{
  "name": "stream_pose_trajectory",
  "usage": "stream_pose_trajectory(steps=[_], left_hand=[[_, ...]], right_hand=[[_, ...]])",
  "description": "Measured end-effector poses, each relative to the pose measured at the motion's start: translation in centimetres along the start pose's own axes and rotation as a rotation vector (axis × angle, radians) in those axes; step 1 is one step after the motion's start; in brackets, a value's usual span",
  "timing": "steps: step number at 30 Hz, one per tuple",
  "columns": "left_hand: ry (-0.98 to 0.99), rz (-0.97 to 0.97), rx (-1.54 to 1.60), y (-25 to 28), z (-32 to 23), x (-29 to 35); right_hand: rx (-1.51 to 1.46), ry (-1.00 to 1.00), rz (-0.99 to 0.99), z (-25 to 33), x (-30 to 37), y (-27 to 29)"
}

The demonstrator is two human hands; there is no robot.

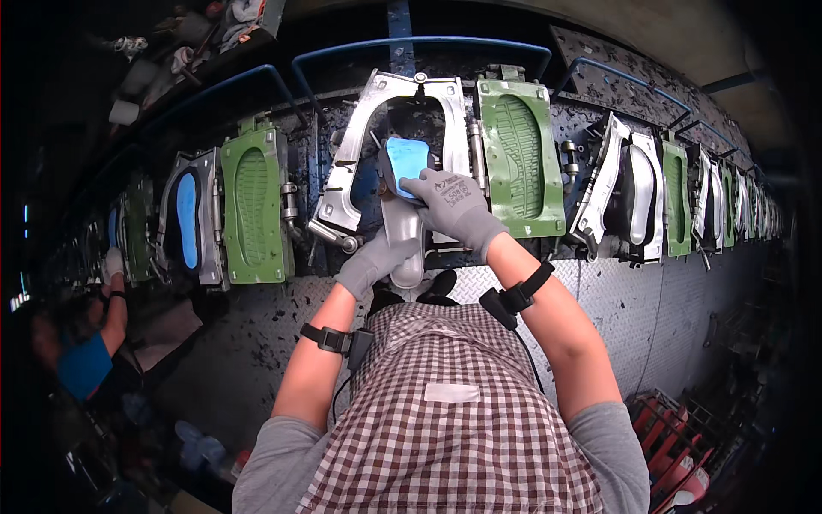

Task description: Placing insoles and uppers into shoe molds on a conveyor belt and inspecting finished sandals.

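Observation:
My gloved right hand [449,201] grips a dark shoe upper with a light blue bottom [408,157], thumb pressed on the blue face. The upper sits at the far end of a silver metal shoe last [404,227]; how far it covers the last is hidden. My gloved left hand [377,259] is closed around the side of the last, some fingers out of sight beneath it. Around and behind them stands an open silver mould frame [342,176]. Hinged at its right is a green mould plate [518,158] with a sole-shaped, ridged hollow.
To the left stand another green mould plate [255,210] and a last with a blue bottom [187,221]. A bare metal last [639,195] is at the right. Blue rails [419,39] run behind. A co-worker's arm [116,317] reaches in at far left. Red crates [668,437] stand lower right.

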State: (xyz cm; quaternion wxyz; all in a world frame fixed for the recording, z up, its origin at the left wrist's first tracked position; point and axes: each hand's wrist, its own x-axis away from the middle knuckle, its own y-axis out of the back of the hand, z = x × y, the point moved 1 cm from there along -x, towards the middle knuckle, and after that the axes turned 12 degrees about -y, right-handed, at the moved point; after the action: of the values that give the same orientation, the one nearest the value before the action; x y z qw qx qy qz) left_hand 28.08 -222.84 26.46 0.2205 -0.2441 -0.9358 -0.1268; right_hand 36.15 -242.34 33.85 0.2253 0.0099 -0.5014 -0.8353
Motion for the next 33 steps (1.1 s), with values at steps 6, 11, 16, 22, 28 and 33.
stream_pose_trajectory(steps=[6,11,16,22,28,33], left_hand=[[0.333,-0.104,0.555,-2.8,0.2,5.3],[0.177,-0.079,0.908,-1.0,-1.6,6.9],[-0.005,-0.533,0.753,0.3,-5.7,0.8],[0.014,-0.585,0.86,1.4,-3.7,-4.2],[-0.142,-0.481,0.635,1.6,-4.4,-9.3],[-0.23,-0.47,0.719,4.2,-6.4,-14.7]], right_hand=[[0.032,0.168,0.184,3.5,8.4,-7.2],[-0.297,0.064,0.378,1.1,7.1,-3.9],[-0.552,-0.386,0.14,0.6,3.3,-3.4],[-0.939,-0.652,0.147,2.3,2.1,-4.8],[-0.69,-0.676,-0.118,-0.2,1.0,-4.3],[-0.51,-0.507,-0.251,-2.5,-5.0,-1.6]])
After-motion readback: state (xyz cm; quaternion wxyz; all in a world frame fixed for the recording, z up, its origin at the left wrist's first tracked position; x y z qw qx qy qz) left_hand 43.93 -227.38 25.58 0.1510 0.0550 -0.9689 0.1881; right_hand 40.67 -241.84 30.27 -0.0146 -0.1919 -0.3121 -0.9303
